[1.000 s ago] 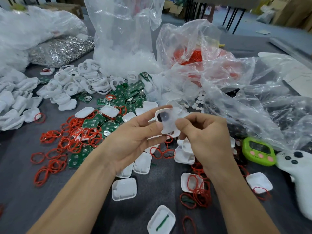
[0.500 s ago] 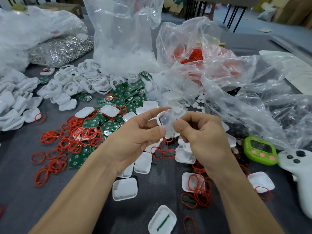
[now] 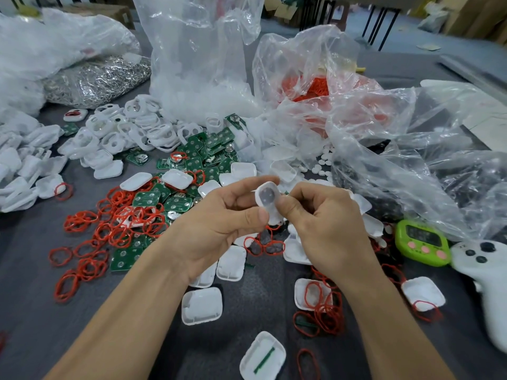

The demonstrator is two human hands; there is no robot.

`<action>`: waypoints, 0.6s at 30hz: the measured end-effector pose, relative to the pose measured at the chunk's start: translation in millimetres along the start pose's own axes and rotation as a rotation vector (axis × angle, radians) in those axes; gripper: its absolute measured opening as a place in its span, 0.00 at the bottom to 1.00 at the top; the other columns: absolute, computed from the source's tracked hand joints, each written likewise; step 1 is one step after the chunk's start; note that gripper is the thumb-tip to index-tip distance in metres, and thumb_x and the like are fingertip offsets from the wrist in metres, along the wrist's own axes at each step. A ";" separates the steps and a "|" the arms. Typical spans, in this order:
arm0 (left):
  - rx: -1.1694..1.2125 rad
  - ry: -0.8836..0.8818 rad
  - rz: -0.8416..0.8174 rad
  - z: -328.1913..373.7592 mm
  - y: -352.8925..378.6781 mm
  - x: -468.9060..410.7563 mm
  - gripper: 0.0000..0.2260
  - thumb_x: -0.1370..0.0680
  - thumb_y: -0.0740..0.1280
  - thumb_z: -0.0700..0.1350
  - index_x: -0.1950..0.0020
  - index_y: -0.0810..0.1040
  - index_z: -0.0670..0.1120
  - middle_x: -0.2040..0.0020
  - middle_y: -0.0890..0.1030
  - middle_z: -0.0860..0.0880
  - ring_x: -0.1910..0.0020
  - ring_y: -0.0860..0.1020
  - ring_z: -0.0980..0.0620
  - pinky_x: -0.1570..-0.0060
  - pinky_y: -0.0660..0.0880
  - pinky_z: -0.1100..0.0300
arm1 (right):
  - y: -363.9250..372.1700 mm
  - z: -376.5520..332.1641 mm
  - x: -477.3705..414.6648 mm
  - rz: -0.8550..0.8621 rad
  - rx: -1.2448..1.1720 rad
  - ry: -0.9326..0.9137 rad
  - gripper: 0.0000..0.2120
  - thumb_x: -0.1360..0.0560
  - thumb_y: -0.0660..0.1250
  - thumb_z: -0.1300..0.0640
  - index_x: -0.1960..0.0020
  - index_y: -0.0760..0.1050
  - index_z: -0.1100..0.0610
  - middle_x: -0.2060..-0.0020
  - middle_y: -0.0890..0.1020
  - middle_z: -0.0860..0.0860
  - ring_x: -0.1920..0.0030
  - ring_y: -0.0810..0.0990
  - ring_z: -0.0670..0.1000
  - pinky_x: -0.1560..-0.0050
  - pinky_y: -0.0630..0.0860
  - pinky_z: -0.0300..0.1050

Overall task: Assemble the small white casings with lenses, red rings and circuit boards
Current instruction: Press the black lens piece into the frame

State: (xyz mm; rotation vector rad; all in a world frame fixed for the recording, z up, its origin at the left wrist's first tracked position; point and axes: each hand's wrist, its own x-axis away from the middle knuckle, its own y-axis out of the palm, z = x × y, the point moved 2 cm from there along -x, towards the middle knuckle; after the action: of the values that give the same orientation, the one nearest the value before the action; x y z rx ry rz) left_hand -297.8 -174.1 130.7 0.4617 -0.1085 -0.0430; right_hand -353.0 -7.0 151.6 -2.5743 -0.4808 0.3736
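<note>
While held above the table (image 3: 27, 297), white casing (image 3: 267, 200) is being pinched by left hand (image 3: 219, 226) and right hand (image 3: 329, 226) | shell is showing a round translucent lens | green timer (image 3: 422, 242) display is appearing too blurred to read

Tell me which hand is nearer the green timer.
Right. The right hand sits just left of the green timer; the left hand is farther left, beyond the right hand.
</note>
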 end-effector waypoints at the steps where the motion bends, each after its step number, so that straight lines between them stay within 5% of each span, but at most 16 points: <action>1: 0.000 -0.002 0.003 -0.1 0.1 0.0 0.22 0.33 0.76 0.41 0.39 0.85 0.51 0.50 0.86 0.47 0.52 0.84 0.53 0.52 0.80 0.64 | 0.4 0.0 0.3 0.017 0.021 -0.002 0.19 0.21 0.71 0.47 0.68 0.75 0.53 0.78 0.71 0.44 0.74 0.68 0.44 0.71 0.64 0.37; 5: 0.006 -0.007 -0.032 0.5 1.2 0.5 0.23 0.33 0.77 0.40 0.38 0.85 0.50 0.50 0.86 0.47 0.53 0.84 0.53 0.53 0.81 0.63 | -1.2 -0.5 2.1 0.069 0.122 0.001 0.24 0.25 0.70 0.38 0.70 0.72 0.53 0.79 0.70 0.45 0.75 0.68 0.46 0.72 0.64 0.39; 9: -0.008 -0.021 -0.018 0.4 0.0 -0.1 0.22 0.28 0.73 0.34 0.35 0.83 0.48 0.47 0.85 0.47 0.53 0.83 0.53 0.53 0.81 0.63 | -8.2 6.1 -4.1 0.079 -0.140 0.090 0.26 0.28 0.68 0.35 0.73 0.69 0.53 0.79 0.64 0.44 0.75 0.61 0.45 0.71 0.62 0.41; 13: 0.011 -0.023 -0.015 0.7 2.3 0.7 0.21 0.27 0.68 0.35 0.35 0.82 0.46 0.50 0.85 0.49 0.57 0.81 0.55 0.57 0.79 0.64 | -6.1 13.1 -7.4 -0.090 -0.288 0.210 0.24 0.28 0.67 0.35 0.67 0.81 0.55 0.75 0.80 0.52 0.76 0.70 0.48 0.69 0.66 0.44; 18: -0.091 -0.017 0.018 3.1 1.0 1.0 0.22 0.27 0.69 0.36 0.35 0.83 0.50 0.51 0.83 0.51 0.57 0.77 0.55 0.54 0.72 0.62 | -2.4 10.7 -5.0 -0.198 -0.307 0.210 0.24 0.30 0.69 0.38 0.60 0.83 0.60 0.73 0.82 0.55 0.75 0.70 0.52 0.70 0.68 0.47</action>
State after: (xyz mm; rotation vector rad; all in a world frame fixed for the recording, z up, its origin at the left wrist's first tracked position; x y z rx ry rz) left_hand -297.1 -174.6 134.0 0.3692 -0.1269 -0.0336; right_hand -361.8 -2.7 144.7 -2.7829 -0.7577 -0.0449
